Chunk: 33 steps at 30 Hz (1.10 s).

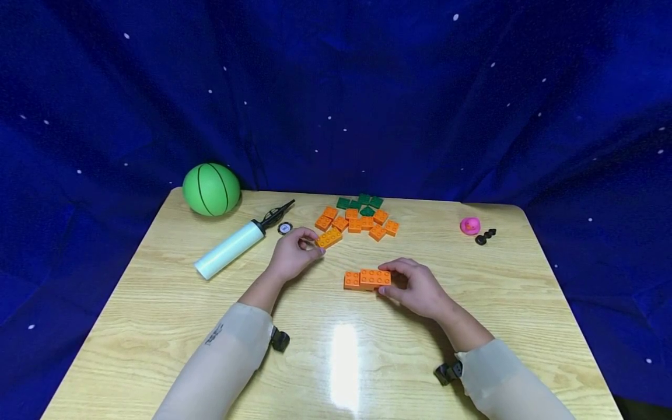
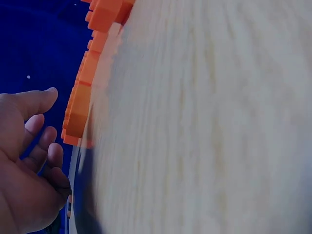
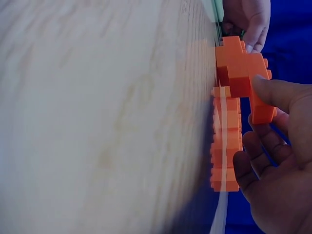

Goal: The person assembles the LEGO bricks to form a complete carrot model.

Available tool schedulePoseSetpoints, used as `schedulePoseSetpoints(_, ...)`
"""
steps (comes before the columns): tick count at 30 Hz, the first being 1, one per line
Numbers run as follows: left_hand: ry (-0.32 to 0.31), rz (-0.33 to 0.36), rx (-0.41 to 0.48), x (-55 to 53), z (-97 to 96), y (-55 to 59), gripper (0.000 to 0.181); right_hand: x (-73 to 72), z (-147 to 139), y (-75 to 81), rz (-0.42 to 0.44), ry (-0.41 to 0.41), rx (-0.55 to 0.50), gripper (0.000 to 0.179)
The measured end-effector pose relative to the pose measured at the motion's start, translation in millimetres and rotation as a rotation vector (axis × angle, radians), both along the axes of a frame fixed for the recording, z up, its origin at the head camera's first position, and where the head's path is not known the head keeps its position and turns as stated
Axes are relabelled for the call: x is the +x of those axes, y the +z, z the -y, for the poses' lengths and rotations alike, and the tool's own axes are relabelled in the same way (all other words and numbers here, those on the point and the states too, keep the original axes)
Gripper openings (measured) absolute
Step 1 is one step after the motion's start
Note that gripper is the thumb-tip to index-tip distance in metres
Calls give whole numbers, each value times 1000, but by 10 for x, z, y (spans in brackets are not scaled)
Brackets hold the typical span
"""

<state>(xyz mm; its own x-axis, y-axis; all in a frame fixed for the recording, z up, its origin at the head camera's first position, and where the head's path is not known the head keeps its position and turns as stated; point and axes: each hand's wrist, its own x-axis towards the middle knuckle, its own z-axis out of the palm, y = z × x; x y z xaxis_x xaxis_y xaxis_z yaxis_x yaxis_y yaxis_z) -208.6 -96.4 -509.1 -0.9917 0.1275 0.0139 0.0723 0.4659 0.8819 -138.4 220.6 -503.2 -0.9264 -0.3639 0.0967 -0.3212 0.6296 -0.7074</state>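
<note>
In the head view my left hand [image 1: 296, 255] is beside a lighter orange toy building brick [image 1: 329, 238], thumb and fingers spread around its near end. The left wrist view shows this hand [image 2: 29, 161] with thumb and fingers apart and nothing gripped between them; whether a fingertip touches the brick is unclear. My right hand [image 1: 420, 289] grips the right end of a joined orange brick assembly [image 1: 375, 277], which has a long brick on top and a lower part jutting left. In the right wrist view the thumb presses one side of this assembly [image 3: 246, 68].
Loose orange bricks [image 1: 354, 224] lie behind the hands, with green bricks [image 1: 364, 199] farther back. At left are a green ball [image 1: 211, 189], a hand pump [image 1: 231, 249] and a round chip [image 1: 285, 228]. A pink rubber duck [image 1: 470, 226] and small black pieces [image 1: 480, 240] lie right.
</note>
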Motion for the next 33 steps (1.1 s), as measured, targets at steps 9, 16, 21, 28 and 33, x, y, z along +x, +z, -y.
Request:
schedulePoseSetpoints(9, -10, -13, -106, -144, -30, -34, 47, -1, 36, 22, -5, 5, 4, 40)
schedulePoseSetpoints(16, -20, -8, -144, -231, -81, -64, 50, -23, 71, 33, -9, 25, -14, 41)
schedulePoseSetpoints(21, -24, 8, -134, -262, -107, -90, 48, -35, 74, 19, -11, 24, -3, 41)
schedulePoseSetpoints(28, -13, 9, -160, -267, -134, -150, 48, -38, 66, 31, -17, 28, 9, 40)
schedulePoseSetpoints(33, -3, 12, -167, -267, -141, -153, 43, -27, 66, 49, -9, 17, 13, 40)
